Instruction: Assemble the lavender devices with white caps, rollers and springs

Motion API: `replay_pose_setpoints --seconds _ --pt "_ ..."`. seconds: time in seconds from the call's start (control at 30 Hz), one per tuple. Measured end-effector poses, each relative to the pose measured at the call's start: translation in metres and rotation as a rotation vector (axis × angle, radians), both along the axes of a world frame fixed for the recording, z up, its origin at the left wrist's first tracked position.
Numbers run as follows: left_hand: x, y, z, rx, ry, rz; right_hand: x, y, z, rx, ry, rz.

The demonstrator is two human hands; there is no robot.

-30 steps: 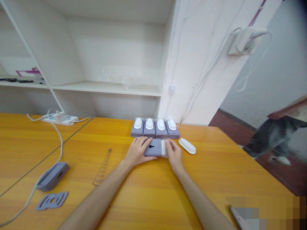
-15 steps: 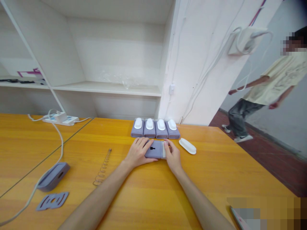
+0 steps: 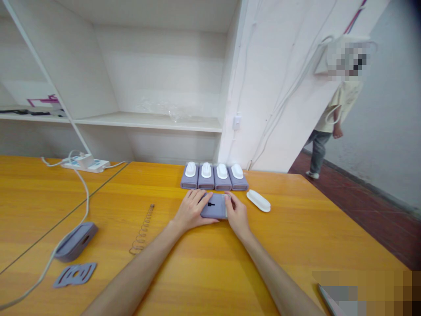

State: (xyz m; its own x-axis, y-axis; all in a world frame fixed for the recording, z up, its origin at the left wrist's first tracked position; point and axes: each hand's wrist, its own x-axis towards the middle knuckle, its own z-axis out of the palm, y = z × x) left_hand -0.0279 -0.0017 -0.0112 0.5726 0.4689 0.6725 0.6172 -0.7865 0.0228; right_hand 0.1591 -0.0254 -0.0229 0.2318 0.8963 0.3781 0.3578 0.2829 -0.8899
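Note:
Between my two hands lies a flat grey-purple box [image 3: 215, 211] with a small black mark on its top and a pale strip near its right end. My left hand [image 3: 191, 210] grips its left end, thumb over the top. At the right end my right hand [image 3: 237, 213] holds it, with the thumb by the pale strip. Just behind stands a row of several similar grey-purple boxes [image 3: 206, 183], each topped with a white oval piece [image 3: 222, 171]. A longer white oval piece [image 3: 258, 200] rests on the table to the right of my right hand.
A coiled spring [image 3: 143, 230] lies left of my arms. Farther left are a grey-purple casing [image 3: 77, 240], a flat cut-out plate [image 3: 75, 275] and a white cable [image 3: 86, 193] from a power strip [image 3: 95, 165]. White shelves [image 3: 148, 120] rise behind. A person [image 3: 322, 131] is beyond the pillar.
My hands and the box stay almost in place; the whole view shifts slightly. The person at the right has walked farther away, partly behind the pillar.

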Motion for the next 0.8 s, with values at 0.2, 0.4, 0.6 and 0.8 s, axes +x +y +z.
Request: replay_pose_setpoints --seconds 0.2,0.4,0.6,0.8 --pt "0.0022 -0.0003 -0.0004 0.013 0.003 0.004 -0.0011 -0.0002 0.001 0.008 -0.041 -0.035" --pt "0.0043 -0.0006 -0.0026 0.002 0.02 0.013 -0.0018 -0.0013 0.0031 0.001 -0.126 -0.066" --pt "0.0061 -0.0017 -0.002 0.009 -0.007 0.017 -0.0021 0.0046 -0.0005 -0.009 -0.076 -0.072" --pt "0.0074 -0.0017 -0.0008 -0.028 -0.038 0.017 0.0047 0.0045 0.0013 -0.028 -0.215 -0.107"
